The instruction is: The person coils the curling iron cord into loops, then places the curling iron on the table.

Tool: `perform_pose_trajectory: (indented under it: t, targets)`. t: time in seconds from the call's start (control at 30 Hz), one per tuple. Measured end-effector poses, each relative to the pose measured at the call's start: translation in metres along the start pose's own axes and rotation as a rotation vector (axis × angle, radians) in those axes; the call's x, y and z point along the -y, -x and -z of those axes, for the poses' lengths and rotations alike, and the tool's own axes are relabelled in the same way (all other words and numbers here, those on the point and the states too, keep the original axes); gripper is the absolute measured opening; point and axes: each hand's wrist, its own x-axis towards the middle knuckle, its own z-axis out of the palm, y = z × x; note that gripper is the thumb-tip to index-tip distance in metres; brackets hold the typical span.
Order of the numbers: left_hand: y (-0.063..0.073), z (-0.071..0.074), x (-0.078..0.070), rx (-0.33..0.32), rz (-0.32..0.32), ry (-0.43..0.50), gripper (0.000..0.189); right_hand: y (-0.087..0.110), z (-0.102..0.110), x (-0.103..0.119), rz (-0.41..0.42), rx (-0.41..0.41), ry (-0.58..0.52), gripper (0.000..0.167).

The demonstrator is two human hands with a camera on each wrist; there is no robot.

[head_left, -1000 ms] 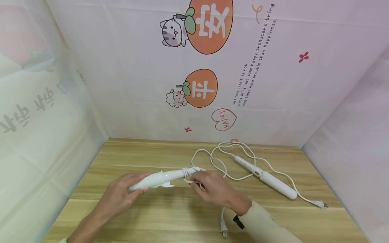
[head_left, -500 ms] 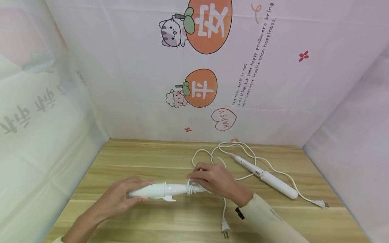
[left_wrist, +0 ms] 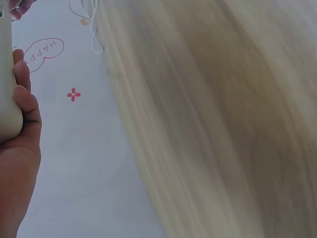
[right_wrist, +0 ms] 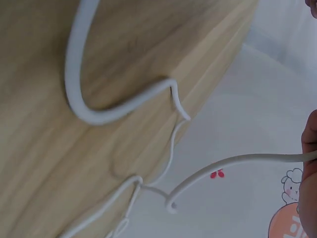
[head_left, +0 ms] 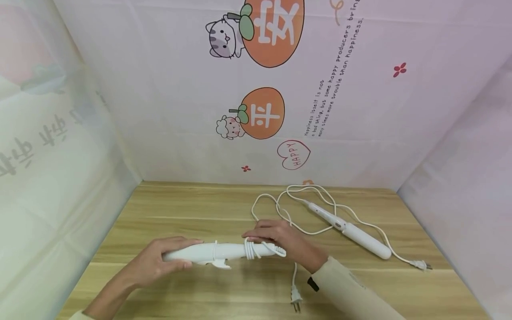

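A white curling iron (head_left: pixel 200 252) with a small lever on its underside is held nearly level over the table. My left hand (head_left: pixel 162 261) grips its thick end, fingers behind and thumb in front; the left wrist view shows the curled fingers (left_wrist: pixel 28 102) against the barrel. Around the narrow handle end, the white cord (head_left: pixel 250 250) is wound in several turns. My right hand (head_left: pixel 280 235) is beside that end, holding the cord behind it. In the right wrist view the cord (right_wrist: pixel 247 158) runs into the right hand (right_wrist: pixel 309 183), mostly cut off by the frame edge.
A second white hair-styling wand (head_left: pixel 366 241) lies on the wooden table (head_left: pixel 180 209) at the right, its cord looped behind it and ending in a plug (head_left: pixel 420 265). Another plug (head_left: pixel 295 294) hangs near the right sleeve (head_left: pixel 340 284). Printed cloth walls (head_left: pixel 180 133) enclose the table.
The curling iron has tilted from sloping up at its handle end to nearly level. My right hand has moved around the handle to its far side, and more cord turns show on it.
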Motion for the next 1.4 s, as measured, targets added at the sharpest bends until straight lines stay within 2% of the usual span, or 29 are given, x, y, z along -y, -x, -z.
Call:
perform_pose_trajectory:
  t: [0.13, 0.27, 0.37, 0.47, 0.53, 0.7, 0.87, 0.93, 1.03, 1.23, 1.4]
  targets:
    - [-0.002, -0.006, -0.002, -0.060, 0.027, 0.017, 0.048, 0.005, -0.013, -0.001, -0.055, -0.080, -0.100, 0.029]
    - [-0.006, -0.016, -0.010, -0.130, 0.081, -0.008, 0.047, 0.006, -0.020, 0.002, -0.198, -0.161, -0.159, 0.026]
    - [-0.008, -0.020, -0.015, -0.179, 0.079, -0.042, 0.047, 0.005, -0.021, 0.007, -0.305, -0.170, -0.237, 0.021]
    - [-0.008, -0.025, -0.018, -0.226, 0.063, -0.072, 0.048, 0.008, -0.024, 0.012, -0.351, -0.149, -0.211, 0.012]
    - [-0.007, -0.029, -0.019, -0.256, 0.056, -0.115, 0.048, 0.010, -0.027, 0.013, -0.343, -0.136, -0.140, 0.014]
    - [-0.010, -0.038, -0.019, -0.332, 0.060, -0.278, 0.054, 0.013, -0.030, 0.010, -0.225, -0.135, 0.122, 0.020]
    - [-0.015, -0.037, -0.018, -0.391, -0.045, -0.432, 0.065, 0.007, -0.022, 0.010, -0.143, -0.111, 0.288, 0.023]
    - [-0.017, -0.034, -0.019, -0.401, -0.087, -0.471, 0.067, 0.005, -0.017, 0.012, -0.128, -0.091, 0.323, 0.025]
    - [-0.020, -0.029, -0.018, -0.398, -0.117, -0.512, 0.066, 0.003, -0.010, 0.017, -0.122, -0.066, 0.368, 0.027]
    - [-0.024, -0.019, -0.014, -0.369, -0.090, -0.541, 0.064, 0.001, 0.000, 0.022, -0.089, -0.022, 0.384, 0.016]
    - [-0.029, -0.013, -0.009, -0.341, -0.087, -0.547, 0.062, -0.005, 0.009, 0.013, -0.056, 0.016, 0.397, 0.011]
